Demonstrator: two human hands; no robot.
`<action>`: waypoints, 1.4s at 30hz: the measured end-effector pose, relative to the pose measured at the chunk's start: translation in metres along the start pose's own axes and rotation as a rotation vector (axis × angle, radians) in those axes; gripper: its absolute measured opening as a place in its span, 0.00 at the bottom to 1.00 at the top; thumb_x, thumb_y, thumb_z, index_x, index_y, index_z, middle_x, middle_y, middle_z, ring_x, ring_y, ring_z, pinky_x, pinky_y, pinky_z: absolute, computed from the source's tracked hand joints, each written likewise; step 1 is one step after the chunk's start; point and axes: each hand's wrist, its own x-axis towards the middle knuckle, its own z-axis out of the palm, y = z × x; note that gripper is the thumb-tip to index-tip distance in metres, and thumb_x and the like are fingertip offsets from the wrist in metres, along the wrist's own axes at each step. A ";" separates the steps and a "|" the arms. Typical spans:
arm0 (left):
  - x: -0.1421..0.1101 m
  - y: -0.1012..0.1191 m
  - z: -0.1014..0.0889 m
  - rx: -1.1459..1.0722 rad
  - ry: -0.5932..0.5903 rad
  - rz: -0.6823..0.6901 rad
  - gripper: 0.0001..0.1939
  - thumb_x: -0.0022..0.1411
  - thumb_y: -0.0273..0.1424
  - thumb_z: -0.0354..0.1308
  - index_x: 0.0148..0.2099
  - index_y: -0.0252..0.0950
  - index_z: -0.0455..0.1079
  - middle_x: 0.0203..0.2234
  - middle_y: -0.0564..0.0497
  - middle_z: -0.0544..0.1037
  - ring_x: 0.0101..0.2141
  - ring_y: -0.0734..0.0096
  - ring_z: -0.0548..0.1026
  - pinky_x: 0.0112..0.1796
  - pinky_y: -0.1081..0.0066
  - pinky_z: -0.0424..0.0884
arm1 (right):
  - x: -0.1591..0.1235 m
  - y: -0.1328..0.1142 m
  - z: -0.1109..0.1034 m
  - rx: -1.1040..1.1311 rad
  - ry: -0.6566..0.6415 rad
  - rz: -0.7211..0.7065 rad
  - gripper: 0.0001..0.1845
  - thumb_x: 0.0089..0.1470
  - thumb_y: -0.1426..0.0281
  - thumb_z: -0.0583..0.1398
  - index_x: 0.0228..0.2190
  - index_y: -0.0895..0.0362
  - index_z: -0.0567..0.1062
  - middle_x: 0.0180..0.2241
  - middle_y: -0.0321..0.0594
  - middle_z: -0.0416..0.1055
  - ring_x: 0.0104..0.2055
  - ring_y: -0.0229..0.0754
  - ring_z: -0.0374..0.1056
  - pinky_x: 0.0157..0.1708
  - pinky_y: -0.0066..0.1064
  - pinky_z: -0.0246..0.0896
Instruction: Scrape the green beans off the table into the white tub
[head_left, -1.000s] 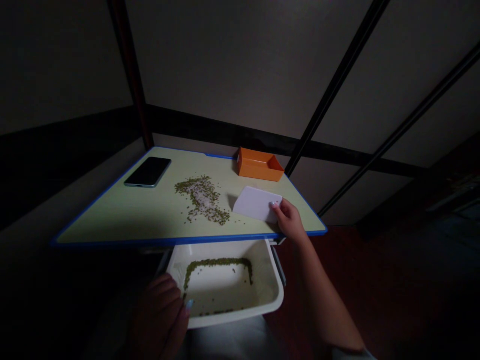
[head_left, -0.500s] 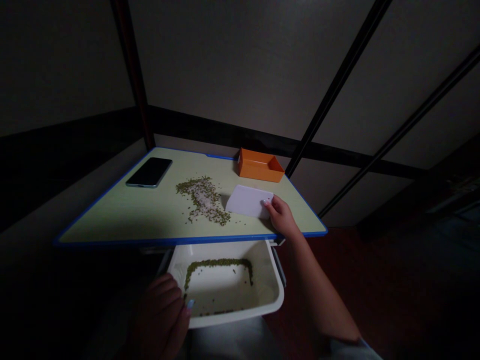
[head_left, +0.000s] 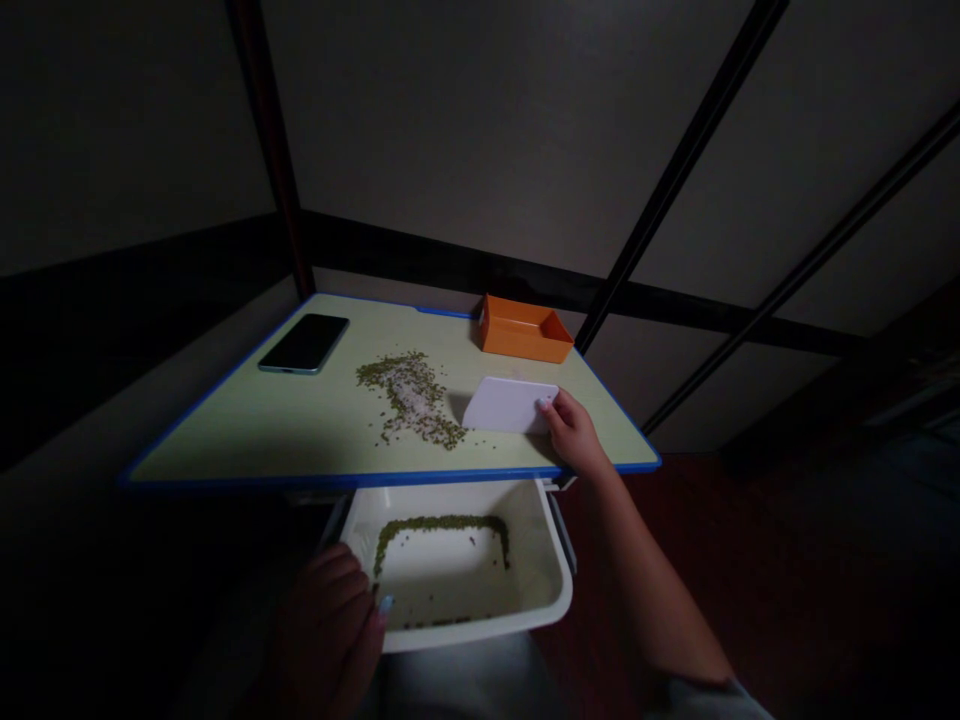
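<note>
Pinched in the right hand (head_left: 574,432), the flat white plastic scraper (head_left: 501,406) was edged rightward, green grains (head_left: 411,395) left scattered, the rectangular white tub (head_left: 480,632) apparently clasped by the shadowed left hand (head_left: 324,625).

Left hand (head_left: 326,625): bare; left thumbnail (head_left: 386,605) pale blue, glossy. Right hand (head_left: 574,434): bare; right thumbnail (head_left: 543,405) pale, shiny. Right forearm (head_left: 646,575): bare up to sleeve. Sleeve (head_left: 712,702): short, pale greyish cloth. Lap clothing (head_left: 465,682): greyish cloth, details lost in shadow

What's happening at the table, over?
Right hand holding white scraper. Left hand at rim of white bin. Grains scattered beside scraper. Phone, orange box apart from grains.
</note>
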 end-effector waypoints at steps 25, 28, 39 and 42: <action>0.003 0.000 -0.001 0.011 0.002 0.012 0.10 0.54 0.20 0.49 0.24 0.38 0.61 0.15 0.56 0.67 0.22 0.75 0.67 0.32 0.68 0.69 | -0.011 -0.001 -0.013 -0.020 0.054 0.015 0.15 0.54 0.58 0.55 0.31 0.57 0.71 0.27 0.36 0.68 0.29 0.38 0.60 0.29 0.28 0.55; 0.003 0.000 0.000 -0.008 -0.008 -0.003 0.11 0.55 0.20 0.49 0.23 0.39 0.59 0.14 0.57 0.64 0.21 0.75 0.66 0.29 0.69 0.68 | -0.011 -0.002 -0.013 -0.015 0.033 0.019 0.15 0.54 0.58 0.56 0.30 0.57 0.71 0.26 0.36 0.67 0.28 0.38 0.59 0.28 0.28 0.55; 0.009 0.001 -0.003 0.030 -0.029 0.011 0.12 0.54 0.19 0.49 0.23 0.40 0.58 0.13 0.59 0.64 0.19 0.75 0.67 0.25 0.69 0.69 | -0.012 -0.001 -0.012 0.017 0.027 0.040 0.16 0.53 0.57 0.56 0.32 0.57 0.73 0.29 0.38 0.70 0.30 0.39 0.62 0.29 0.29 0.56; 0.010 0.001 -0.004 0.044 -0.056 0.028 0.11 0.53 0.19 0.49 0.24 0.40 0.58 0.14 0.59 0.64 0.19 0.76 0.67 0.26 0.69 0.70 | -0.012 -0.003 -0.011 0.001 0.030 0.039 0.16 0.53 0.57 0.56 0.31 0.57 0.72 0.29 0.38 0.70 0.30 0.39 0.62 0.29 0.29 0.56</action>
